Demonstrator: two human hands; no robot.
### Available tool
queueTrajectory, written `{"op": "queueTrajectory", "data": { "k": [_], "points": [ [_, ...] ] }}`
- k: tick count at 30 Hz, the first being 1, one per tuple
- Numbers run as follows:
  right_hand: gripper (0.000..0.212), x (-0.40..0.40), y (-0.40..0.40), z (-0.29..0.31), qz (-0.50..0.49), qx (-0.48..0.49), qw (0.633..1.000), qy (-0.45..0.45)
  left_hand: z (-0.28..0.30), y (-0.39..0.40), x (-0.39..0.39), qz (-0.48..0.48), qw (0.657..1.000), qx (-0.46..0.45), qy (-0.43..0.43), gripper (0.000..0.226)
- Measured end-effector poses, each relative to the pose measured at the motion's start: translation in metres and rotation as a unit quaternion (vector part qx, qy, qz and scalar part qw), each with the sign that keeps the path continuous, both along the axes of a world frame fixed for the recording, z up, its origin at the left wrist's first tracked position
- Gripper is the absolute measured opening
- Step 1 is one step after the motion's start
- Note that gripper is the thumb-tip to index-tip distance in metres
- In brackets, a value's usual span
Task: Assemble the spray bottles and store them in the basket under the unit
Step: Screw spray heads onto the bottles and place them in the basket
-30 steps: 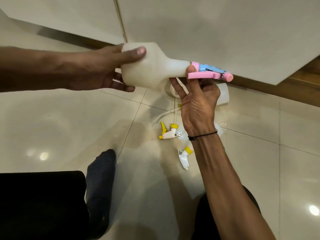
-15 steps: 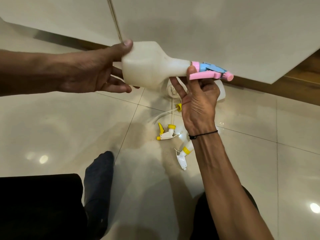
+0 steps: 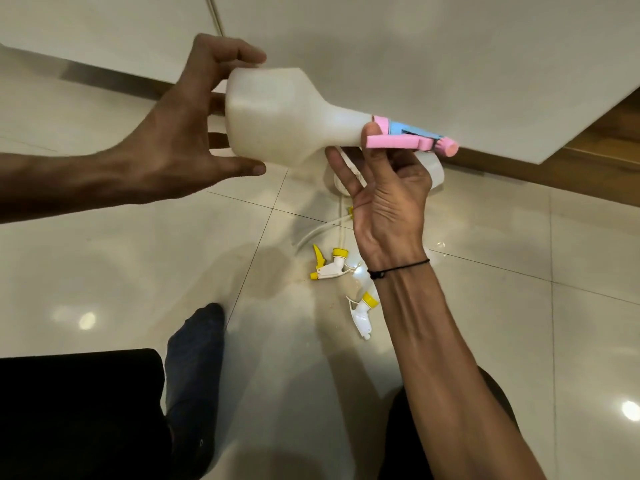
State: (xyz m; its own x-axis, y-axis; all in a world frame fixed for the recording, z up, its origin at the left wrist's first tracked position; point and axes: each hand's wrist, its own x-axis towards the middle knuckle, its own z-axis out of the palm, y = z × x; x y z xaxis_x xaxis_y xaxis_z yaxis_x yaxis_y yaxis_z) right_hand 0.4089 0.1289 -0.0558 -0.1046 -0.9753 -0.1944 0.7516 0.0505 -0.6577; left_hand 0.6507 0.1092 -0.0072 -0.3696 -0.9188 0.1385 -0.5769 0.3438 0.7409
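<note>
A white spray bottle [image 3: 277, 116] lies sideways in the air in front of the cabinet, neck to the right. My left hand [image 3: 173, 140] grips its base, fingers over the top edge and thumb below. A pink and blue spray head [image 3: 408, 138] sits on the neck. My right hand [image 3: 388, 202] pinches it from underneath, thumb at the pink collar. Two white and yellow trigger heads [image 3: 329, 268] [image 3: 362, 313] lie on the floor tiles below. Another white bottle [image 3: 433, 168] lies on the floor, mostly hidden behind my right hand. No basket is in view.
A white cabinet door [image 3: 415, 46] stands open just behind the bottle, with a wooden strip [image 3: 571, 161] under it. My socked foot [image 3: 195, 358] and dark-trousered knees fill the lower frame. A thin white tube [image 3: 311, 233] curls on the glossy tiles.
My left hand has shifted its hold from the bottle's side to its base, fingers now spread round the bottom edge. My right hand stays on the spray head.
</note>
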Motion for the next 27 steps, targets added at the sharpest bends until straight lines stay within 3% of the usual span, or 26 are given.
{"op": "queueTrajectory", "data": {
  "k": [2,3,4,5,6,7,9,13,18,21,24,27],
  "points": [
    [0.029,-0.001,0.000,0.000,-0.004,-0.005,1.000,-0.002,0.000,0.001,0.000,-0.013,0.999,0.041,0.020,0.115],
    [0.027,-0.002,0.000,0.000,-0.006,-0.011,1.000,0.002,0.002,0.000,0.000,-0.005,0.991,0.118,0.063,0.112],
    [0.026,-0.003,0.000,0.000,-0.008,-0.018,1.000,0.007,0.006,-0.003,0.002,0.011,0.966,0.219,0.134,0.101],
    [0.026,-0.004,-0.001,-0.001,-0.008,-0.025,1.000,0.015,0.010,-0.007,0.003,0.024,0.921,0.338,0.191,0.087],
    [0.027,-0.004,-0.002,-0.001,-0.008,-0.031,0.999,0.023,0.015,-0.009,0.004,0.037,0.883,0.423,0.203,0.083],
    [0.029,-0.005,-0.002,-0.002,-0.006,-0.036,0.999,0.028,0.020,-0.010,0.004,0.039,0.870,0.459,0.177,0.093],
    [0.031,-0.006,-0.003,-0.003,-0.004,-0.038,0.999,0.030,0.025,-0.016,0.003,0.055,0.886,0.439,0.137,0.101],
    [0.017,-0.013,-0.004,-0.004,-0.004,-0.017,1.000,0.009,0.024,-0.015,-0.003,0.016,0.914,0.375,0.156,0.084],
    [0.032,-0.016,-0.005,-0.004,-0.003,-0.030,1.000,0.002,0.020,-0.018,0.000,0.017,0.879,0.439,0.186,0.077],
    [0.028,-0.019,-0.004,-0.001,0.007,-0.028,1.000,-0.003,0.024,-0.020,0.000,0.034,0.900,0.407,0.154,0.073],
    [0.017,-0.026,-0.003,0.003,0.011,-0.021,1.000,-0.007,0.028,-0.018,-0.004,-0.017,0.922,0.350,0.163,0.097],
    [0.014,-0.031,0.001,0.014,0.004,-0.033,0.999,-0.009,0.036,-0.021,-0.012,-0.011,0.896,0.395,0.204,0.089]
  ]
}}
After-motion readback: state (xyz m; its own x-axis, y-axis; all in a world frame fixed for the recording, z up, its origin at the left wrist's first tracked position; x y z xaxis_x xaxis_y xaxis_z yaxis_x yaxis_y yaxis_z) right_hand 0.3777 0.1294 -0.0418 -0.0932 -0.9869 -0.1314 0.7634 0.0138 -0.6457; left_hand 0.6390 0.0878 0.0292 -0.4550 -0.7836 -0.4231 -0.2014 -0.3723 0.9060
